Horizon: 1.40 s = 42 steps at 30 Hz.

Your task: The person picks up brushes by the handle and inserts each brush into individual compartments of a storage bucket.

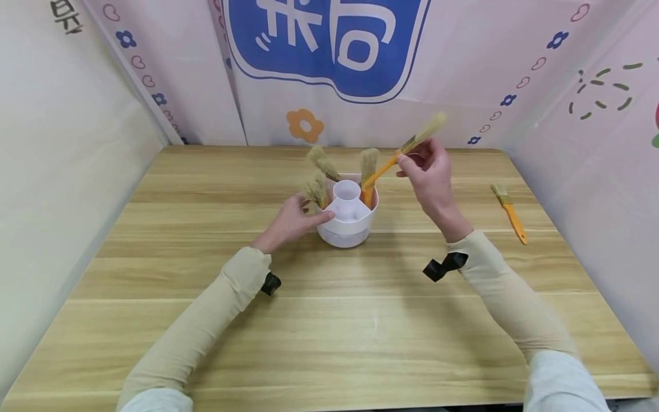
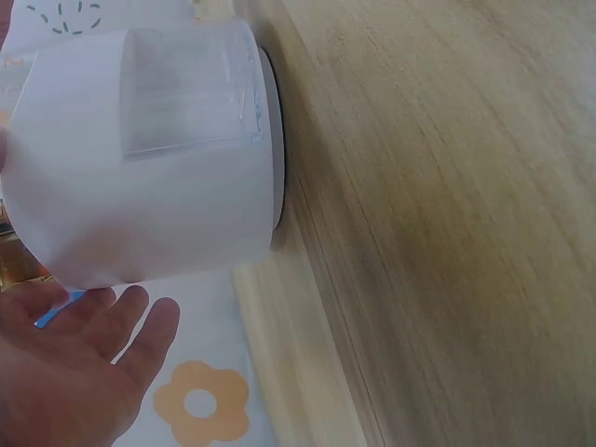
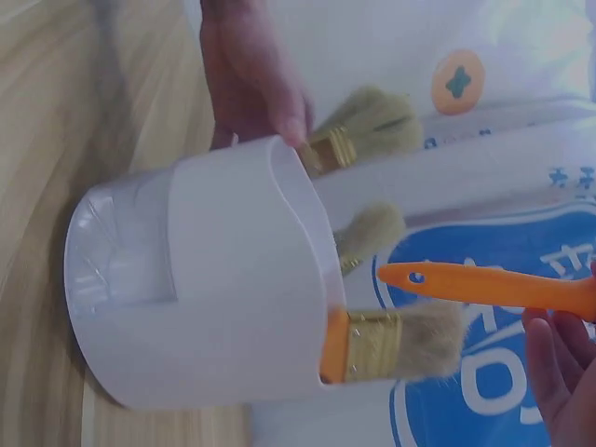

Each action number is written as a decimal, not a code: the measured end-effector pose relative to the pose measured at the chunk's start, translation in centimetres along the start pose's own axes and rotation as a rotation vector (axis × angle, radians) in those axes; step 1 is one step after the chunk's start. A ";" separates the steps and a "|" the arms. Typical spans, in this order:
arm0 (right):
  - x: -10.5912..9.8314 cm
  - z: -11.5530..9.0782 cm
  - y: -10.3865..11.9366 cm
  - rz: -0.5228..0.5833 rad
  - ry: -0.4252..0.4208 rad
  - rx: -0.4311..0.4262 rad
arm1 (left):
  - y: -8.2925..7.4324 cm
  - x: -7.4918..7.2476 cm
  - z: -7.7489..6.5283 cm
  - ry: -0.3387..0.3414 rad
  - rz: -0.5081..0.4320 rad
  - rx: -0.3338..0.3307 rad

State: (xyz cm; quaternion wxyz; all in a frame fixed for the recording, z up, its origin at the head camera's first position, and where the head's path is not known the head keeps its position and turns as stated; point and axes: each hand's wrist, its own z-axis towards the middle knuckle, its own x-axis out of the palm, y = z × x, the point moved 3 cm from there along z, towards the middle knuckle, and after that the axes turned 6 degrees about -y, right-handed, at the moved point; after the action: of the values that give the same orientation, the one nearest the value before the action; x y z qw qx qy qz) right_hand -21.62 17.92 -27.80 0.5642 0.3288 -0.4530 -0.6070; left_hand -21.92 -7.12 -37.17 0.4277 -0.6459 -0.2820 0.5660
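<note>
A white round desk organizer (image 1: 344,228) with a central cup stands on the table. Several orange-handled paintbrushes sit in it bristles up, one brush (image 1: 369,163) at its right, another brush (image 1: 315,187) at its left. My left hand (image 1: 290,220) holds the organizer's left side, thumb on the rim, the other fingers along the wall (image 2: 168,223). Up to the right, my right hand (image 1: 429,174) pinches a paintbrush (image 3: 484,284) near its metal collar, bristles pointing up and away. The tip of its orange handle overlaps the organizer's right rim in the head view.
One more paintbrush (image 1: 507,209) lies flat on the wooden table (image 1: 309,343) at the right. Printed white sheets (image 1: 180,68) wall in the back and both sides. A clear drawer (image 2: 191,88) shows low on the organizer's front.
</note>
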 end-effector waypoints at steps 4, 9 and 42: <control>2.1 -0.4 -0.3 -0.106 0.053 -0.015 | 0.0 -0.1 -0.1 0.002 -0.006 0.000; 4.1 -0.8 -1.1 -0.258 0.124 -0.017 | 0.0 -0.2 0.0 0.005 -0.012 0.003; 3.5 -1.8 -4.2 -0.572 0.149 -0.219 | 0.1 0.2 0.3 -0.021 -0.004 0.053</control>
State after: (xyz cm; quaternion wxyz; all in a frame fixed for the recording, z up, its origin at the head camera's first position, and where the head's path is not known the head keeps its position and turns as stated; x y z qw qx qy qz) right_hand -22.11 13.97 -31.98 0.4341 0.4236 -0.2313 -0.7607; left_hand -22.21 -6.94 -37.38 0.4429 -0.6278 -0.2727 0.5791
